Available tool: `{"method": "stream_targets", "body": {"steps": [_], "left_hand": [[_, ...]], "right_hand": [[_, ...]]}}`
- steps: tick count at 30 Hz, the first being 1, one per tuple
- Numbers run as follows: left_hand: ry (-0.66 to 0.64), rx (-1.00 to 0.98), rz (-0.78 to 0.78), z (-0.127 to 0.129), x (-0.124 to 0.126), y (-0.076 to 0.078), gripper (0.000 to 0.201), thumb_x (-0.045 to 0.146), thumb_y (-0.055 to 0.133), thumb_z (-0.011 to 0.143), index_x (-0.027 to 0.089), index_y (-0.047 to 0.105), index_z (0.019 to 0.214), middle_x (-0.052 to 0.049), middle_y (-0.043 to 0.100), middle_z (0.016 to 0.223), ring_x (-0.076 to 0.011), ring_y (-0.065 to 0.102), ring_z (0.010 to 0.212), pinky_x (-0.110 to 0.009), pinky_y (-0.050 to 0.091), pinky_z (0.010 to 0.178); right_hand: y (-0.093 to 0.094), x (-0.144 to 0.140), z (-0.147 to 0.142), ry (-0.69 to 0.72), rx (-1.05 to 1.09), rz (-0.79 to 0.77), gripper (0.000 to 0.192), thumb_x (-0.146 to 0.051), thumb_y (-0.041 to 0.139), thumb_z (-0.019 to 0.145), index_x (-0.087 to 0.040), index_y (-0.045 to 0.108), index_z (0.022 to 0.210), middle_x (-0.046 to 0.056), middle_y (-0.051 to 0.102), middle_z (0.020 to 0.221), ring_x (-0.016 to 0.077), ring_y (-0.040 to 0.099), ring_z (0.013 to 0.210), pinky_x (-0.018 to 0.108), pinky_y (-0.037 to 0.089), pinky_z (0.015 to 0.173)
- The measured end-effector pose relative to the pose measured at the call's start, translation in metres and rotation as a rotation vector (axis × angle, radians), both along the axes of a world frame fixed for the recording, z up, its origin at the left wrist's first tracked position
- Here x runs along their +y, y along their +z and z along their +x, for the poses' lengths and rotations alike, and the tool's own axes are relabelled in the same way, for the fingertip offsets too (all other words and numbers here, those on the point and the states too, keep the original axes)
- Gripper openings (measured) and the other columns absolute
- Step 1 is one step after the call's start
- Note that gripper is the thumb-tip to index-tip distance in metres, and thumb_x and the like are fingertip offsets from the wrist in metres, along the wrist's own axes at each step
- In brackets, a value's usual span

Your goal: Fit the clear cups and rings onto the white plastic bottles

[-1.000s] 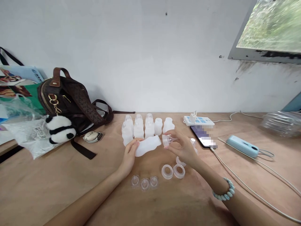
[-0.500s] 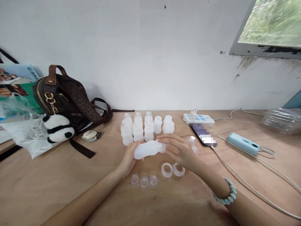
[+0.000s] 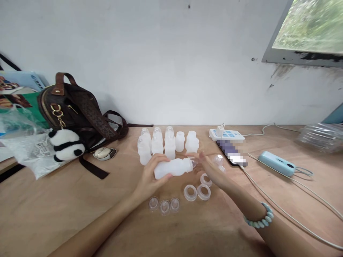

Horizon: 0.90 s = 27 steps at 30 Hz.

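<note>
Both hands shifted, left hand (image 3: 150, 178) regripping bottle (image 3: 173, 168), right hand (image 3: 211, 171) opening

A bottle (image 3: 174, 167) is lying sideways between the left hand (image 3: 150, 178) and the right hand (image 3: 210, 169). Just behind both hands a cluster of upright bottles (image 3: 167, 144) is standing. In front of the left hand three small caps (image 3: 164, 205) are sitting in a row; in front of the right hand, rings (image 3: 197, 192) are lying side by side. Right of the right hand a phone (image 3: 232, 154) is lying before a power strip (image 3: 226, 135). Well left of the left hand a bag (image 3: 75, 112) is resting.
</note>
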<state>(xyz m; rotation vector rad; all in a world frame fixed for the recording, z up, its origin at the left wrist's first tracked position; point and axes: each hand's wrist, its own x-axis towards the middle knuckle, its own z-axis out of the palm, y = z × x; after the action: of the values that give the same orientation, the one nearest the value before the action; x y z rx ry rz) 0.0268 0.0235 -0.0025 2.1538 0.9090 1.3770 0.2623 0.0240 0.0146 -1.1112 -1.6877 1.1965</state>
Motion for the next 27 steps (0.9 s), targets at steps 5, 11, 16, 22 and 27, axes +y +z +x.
{"method": "stream_targets", "body": {"steps": [5,11,16,22,27], "left_hand": [[0.033,-0.321,-0.603,0.007,0.006,0.000,0.030,0.042,0.064,0.080,0.017,0.064,0.096,-0.003,0.063,0.087,-0.0176,0.057,0.073,-0.024,0.046,0.055],[-0.124,-0.485,-0.923,0.013,0.001,0.004,0.042,0.052,0.067,0.076,0.011,0.067,0.088,-0.004,0.062,0.074,-0.0129,0.054,0.060,-0.019,0.038,0.044],[-0.116,-0.368,-0.885,0.015,-0.003,0.005,0.041,0.052,0.066,0.075,0.013,0.065,0.090,-0.002,0.060,0.075,-0.0127,0.052,0.060,-0.018,0.039,0.044],[-0.002,-0.206,-0.683,0.013,0.001,0.005,0.033,0.047,0.067,0.072,0.016,0.066,0.085,-0.001,0.061,0.079,-0.0164,0.055,0.071,-0.020,0.045,0.051],[-0.067,-0.275,-0.824,0.014,0.001,0.003,0.038,0.053,0.062,0.078,0.016,0.062,0.084,0.000,0.061,0.070,-0.0140,0.056,0.058,-0.019,0.040,0.043]], "right_hand": [[0.012,-0.001,0.010,0.148,0.053,0.224,0.091,-0.070,0.059,0.080,-0.039,0.013,0.152,0.009,0.023,0.160,0.0293,0.042,0.137,0.051,0.041,0.107],[0.018,-0.004,0.005,0.107,-0.213,0.579,0.045,-0.031,0.065,0.087,-0.029,0.047,0.128,0.008,0.056,0.130,0.0245,0.055,0.118,0.044,0.047,0.099],[0.012,-0.003,0.000,0.033,-0.238,0.438,0.031,-0.039,0.074,0.078,-0.022,0.052,0.093,-0.001,0.065,0.079,0.0154,0.058,0.066,0.028,0.049,0.060],[0.003,0.000,0.000,-0.065,-0.324,0.273,0.037,-0.049,0.050,0.093,-0.020,0.055,0.071,-0.001,0.059,0.059,0.0150,0.058,0.056,0.027,0.044,0.055],[0.016,-0.002,0.008,0.107,-0.163,0.340,0.069,-0.037,0.076,0.076,-0.028,0.040,0.134,0.009,0.055,0.133,0.0221,0.059,0.113,0.038,0.052,0.089]]}}
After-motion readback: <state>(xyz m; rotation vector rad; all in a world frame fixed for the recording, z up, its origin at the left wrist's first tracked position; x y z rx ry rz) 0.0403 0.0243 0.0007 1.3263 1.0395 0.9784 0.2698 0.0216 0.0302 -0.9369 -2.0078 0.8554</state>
